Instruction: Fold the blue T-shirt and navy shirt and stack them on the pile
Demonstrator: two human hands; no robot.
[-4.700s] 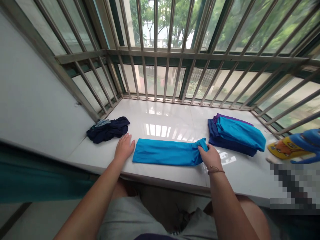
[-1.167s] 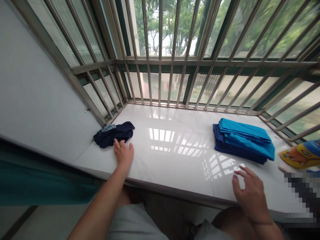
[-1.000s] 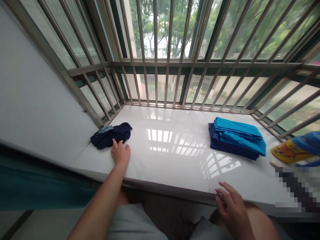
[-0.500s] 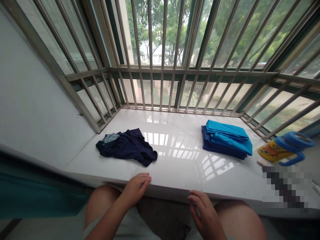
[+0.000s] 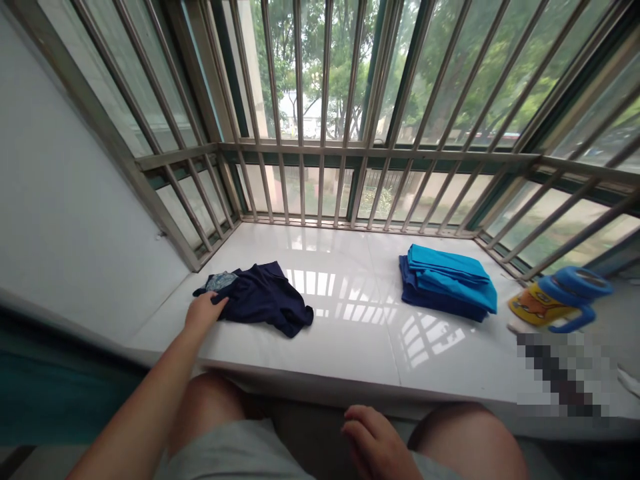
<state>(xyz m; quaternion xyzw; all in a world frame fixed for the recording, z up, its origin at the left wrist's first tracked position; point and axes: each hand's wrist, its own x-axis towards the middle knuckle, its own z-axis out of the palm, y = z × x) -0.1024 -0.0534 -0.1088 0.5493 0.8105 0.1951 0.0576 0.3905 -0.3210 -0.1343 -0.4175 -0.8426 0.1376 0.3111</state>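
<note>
A crumpled navy garment [image 5: 265, 300] with a grey-blue patterned patch at its left end lies on the left part of the white sill [image 5: 345, 353]. At the garment's left edge is my left hand [image 5: 203, 312], its thumb and fingers closed on a bit of the dark cloth. My right hand [image 5: 375, 440] hovers in front of the sill, between my knees, with its fingers loosely bent and nothing seen in them. Folded bright blue cloth [image 5: 450, 273] rests on folded dark blue cloth [image 5: 440, 303] on the right part of the sill.
A yellow and blue mug [image 5: 555, 297] with a blue handle stands at the right. In front of it is a pixelated dark long object [image 5: 560, 377]. Metal bars [image 5: 325, 150] run along the window behind the sill. A white wall [image 5: 75, 187] bounds the left side.
My left hand has moved left and forward from the sill's front edge onto the garment. My right hand has dropped slightly, toward my lap. The camera view has shifted a little.
</note>
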